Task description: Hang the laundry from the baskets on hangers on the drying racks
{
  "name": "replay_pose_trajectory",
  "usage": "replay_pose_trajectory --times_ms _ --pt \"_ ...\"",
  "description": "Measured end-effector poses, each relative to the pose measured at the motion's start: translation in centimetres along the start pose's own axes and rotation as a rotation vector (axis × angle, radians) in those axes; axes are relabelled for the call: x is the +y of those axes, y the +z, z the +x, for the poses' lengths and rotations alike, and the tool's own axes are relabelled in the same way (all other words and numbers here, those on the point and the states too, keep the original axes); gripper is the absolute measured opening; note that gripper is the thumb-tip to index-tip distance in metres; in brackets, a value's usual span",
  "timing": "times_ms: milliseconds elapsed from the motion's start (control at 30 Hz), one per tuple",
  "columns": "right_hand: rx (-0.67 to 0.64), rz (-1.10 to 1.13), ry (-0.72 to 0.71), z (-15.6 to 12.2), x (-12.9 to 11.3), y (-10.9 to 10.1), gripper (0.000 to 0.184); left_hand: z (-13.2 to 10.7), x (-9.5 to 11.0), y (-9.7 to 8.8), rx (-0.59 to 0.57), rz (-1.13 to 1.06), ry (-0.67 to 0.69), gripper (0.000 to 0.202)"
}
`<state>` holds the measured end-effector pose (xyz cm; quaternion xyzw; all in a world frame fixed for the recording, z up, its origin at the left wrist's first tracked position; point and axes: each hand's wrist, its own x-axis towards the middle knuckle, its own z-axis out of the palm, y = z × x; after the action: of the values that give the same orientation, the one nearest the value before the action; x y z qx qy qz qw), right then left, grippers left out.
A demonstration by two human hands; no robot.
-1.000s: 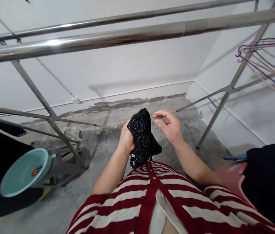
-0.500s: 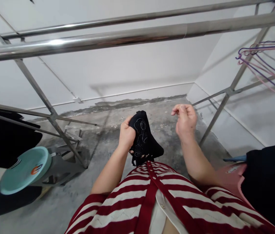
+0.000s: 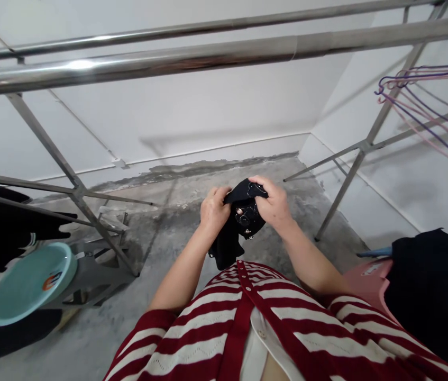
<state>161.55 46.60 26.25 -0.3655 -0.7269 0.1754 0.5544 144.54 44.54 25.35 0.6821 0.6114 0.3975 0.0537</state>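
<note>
A black garment [image 3: 226, 243] with beaded patterns and small shiny ornaments hangs bunched between my hands, in front of my body. My left hand [image 3: 215, 211] is closed on one part of its upper edge. On the other side, my right hand [image 3: 274, 203] grips the edge between thumb and fingers. The cloth sags below both hands, and its lower end drops close to my striped top. What kind of garment it is cannot be made out from the folds.
A metal drying rack with thick rails [image 3: 160, 61] crosses ahead of me. Purple and pink hangers [image 3: 410, 100] hang at right. A teal basin [image 3: 21, 296] sits on a grey stool at left, near dark clothes [image 3: 5, 233]. Dark cloth [image 3: 438, 296] lies over a pink tub [image 3: 370, 280] at lower right.
My right hand has come in from the right and taken hold of the black garment. The garment's upper edge is now stretched between both hands, its beaded part folded.
</note>
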Motion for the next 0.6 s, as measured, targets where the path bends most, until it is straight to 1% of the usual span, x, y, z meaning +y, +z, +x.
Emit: replay_pose_trajectory --times_ms 67,167,233,300,367,400,500,533,567,600 --pt "0.094 -0.036 -0.012 0.5 0.1 -1.3 0.054 -0.4 -1.8 0.6 -0.008 0.022 -0.055 0.032" --pt "0.238 -0.055 0.04 1.0 0.7 -3.3 0.052 -1.4 -4.4 1.0 -0.014 0.105 -0.15 0.035" --pt "0.336 -0.057 0.093 1.1 1.3 -4.6 0.05 -2.1 -5.7 1.0 -0.034 0.188 -0.194 0.036" --pt "0.391 -0.057 0.129 1.1 1.9 -5.7 0.048 -2.5 -6.6 0.9 -0.035 0.27 -0.232 0.036" --pt "0.398 -0.068 0.138 1.0 2.5 -6.7 0.047 -2.7 -7.1 0.8 -0.026 0.308 -0.262 0.036" --pt "0.387 -0.079 0.136 0.9 2.8 -7.1 0.048 -2.7 -7.3 0.7 -0.048 0.296 -0.258 0.034" --pt "0.343 -0.157 0.133 0.6 4.0 -7.9 0.049 -2.5 -7.3 0.3 -0.197 0.228 -0.176 0.031" --pt "0.321 -0.202 0.134 0.4 4.5 -8.1 0.05 -2.5 -7.2 0.1 -0.225 0.24 -0.153 0.032" --pt "0.297 -0.25 0.137 0.1 5.0 -8.3 0.05 -2.5 -7.1 -0.2 -0.221 0.279 -0.144 0.033" --pt "0.278 -0.295 0.141 -0.3 5.3 -8.4 0.05 -2.4 -7.0 -0.5 -0.187 0.341 -0.148 0.034"
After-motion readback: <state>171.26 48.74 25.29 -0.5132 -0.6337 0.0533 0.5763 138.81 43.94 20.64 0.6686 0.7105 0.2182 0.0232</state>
